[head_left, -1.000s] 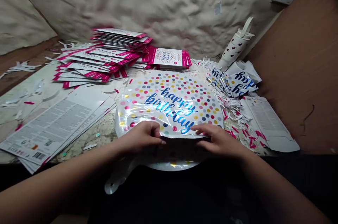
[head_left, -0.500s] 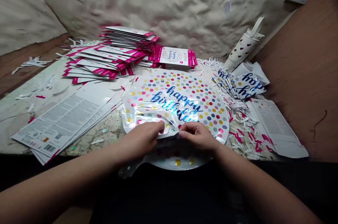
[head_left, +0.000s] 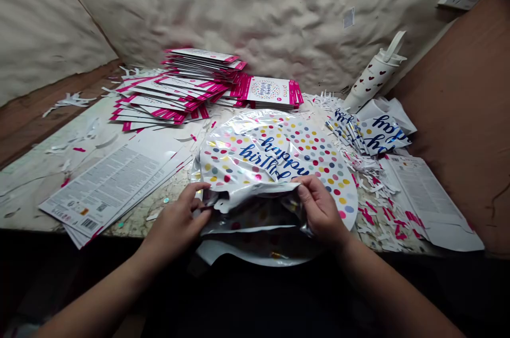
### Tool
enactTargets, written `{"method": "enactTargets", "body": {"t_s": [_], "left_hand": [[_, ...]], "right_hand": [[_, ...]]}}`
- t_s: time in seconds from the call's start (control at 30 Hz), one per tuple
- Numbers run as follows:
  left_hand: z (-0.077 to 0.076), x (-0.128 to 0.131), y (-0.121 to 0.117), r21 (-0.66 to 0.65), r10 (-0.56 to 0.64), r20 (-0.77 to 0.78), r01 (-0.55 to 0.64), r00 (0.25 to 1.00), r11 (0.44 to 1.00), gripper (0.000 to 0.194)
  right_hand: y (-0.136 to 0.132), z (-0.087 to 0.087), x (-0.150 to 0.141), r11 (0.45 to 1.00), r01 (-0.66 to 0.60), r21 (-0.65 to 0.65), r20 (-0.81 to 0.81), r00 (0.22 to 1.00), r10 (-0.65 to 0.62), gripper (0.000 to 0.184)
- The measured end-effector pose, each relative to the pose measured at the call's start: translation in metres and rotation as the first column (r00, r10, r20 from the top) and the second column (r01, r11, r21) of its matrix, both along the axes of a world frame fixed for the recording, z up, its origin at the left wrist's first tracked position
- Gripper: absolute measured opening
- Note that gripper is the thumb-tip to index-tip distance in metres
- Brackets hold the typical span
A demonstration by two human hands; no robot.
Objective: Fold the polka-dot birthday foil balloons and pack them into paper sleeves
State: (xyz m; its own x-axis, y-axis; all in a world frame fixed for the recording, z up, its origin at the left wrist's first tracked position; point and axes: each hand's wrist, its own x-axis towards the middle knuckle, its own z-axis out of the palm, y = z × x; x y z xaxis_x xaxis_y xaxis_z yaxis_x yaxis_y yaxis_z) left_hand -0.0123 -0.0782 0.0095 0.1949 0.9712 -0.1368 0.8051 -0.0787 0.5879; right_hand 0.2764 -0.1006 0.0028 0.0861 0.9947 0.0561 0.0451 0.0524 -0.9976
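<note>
A round white foil balloon [head_left: 322, 157] with coloured dots and blue "happy birthday" lettering lies flat at the table's front edge. Its near part is lifted into a fold, dark and creased underneath. My right hand [head_left: 321, 213] pinches the right end of this fold between thumb and fingers. At the fold's left end my left hand [head_left: 185, 216] is closed on the foil edge, thumb and fingers bent around it. Below the hands, more foil with a pale rim hangs over the table edge; whether it is a second balloon I cannot tell.
Pink-and-white printed packets [head_left: 171, 93] are piled at the back left. Flat printed cards [head_left: 107, 184] lie at the left, an opened card [head_left: 434, 200] at the right. Folded foil balloons [head_left: 382, 133], paper shreds [head_left: 370, 184] and a heart-patterned tumbler [head_left: 372, 80] stand or lie at the right.
My hands have moved apart, the left one leftward and the right one rightward. The near edge of the foil is now raised and stretched between them. The view has shifted slightly.
</note>
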Motion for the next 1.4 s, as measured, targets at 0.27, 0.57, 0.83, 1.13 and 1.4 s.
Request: {"method": "enactTargets", "body": {"t_s": [0.27,0.57,0.83,1.13,1.4], "left_hand": [[0.001,-0.010,-0.018,0.428,0.125,-0.059,-0.088,0.990,0.900,0.098],[-0.011,-0.017,0.077,0.252,-0.627,-0.258,0.678,0.735,0.691,0.049],[-0.039,-0.032,0.073,0.310,-0.633,-0.213,0.666,0.744,0.678,0.041],[-0.034,-0.052,0.113,0.236,-0.518,-0.345,0.607,0.783,0.759,0.047],[-0.020,-0.045,0.131,0.164,-0.561,-0.179,0.587,0.808,0.793,0.034]], "right_hand": [[0.005,0.021,0.026,0.941,0.239,0.241,0.091,0.959,-0.268,0.012],[-0.050,0.008,-0.010,0.867,-0.471,0.162,0.826,0.545,0.142,0.073],[-0.048,-0.042,0.090,0.983,-0.100,0.155,0.959,0.253,-0.126,0.080],[-0.014,-0.027,0.119,0.974,-0.225,0.036,0.942,0.332,0.042,0.070],[0.006,-0.026,0.141,0.992,-0.120,-0.042,0.831,0.547,0.101,0.048]]}}
